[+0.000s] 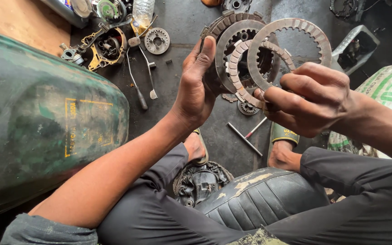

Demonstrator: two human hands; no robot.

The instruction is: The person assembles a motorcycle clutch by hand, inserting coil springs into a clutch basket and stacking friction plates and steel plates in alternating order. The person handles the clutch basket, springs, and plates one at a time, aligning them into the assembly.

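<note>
the left hand [197, 86] is cupping a stack of clutch plates [239, 41] held over the floor [182, 27], fingers closed on its edge; the right hand [311, 97] is pinching perhaps two loose rings [291, 50]. greasy fingers could be letting one slip among the scattered parts.

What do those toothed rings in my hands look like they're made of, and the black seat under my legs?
The plain ring in the right hand looks like bare grey steel, dull and smooth. The segmented ring seems to carry tan friction pads, probably cork or fibre. The stack held by the left hand looks alike. The seat appears black ribbed vinyl, scuffed.
</note>
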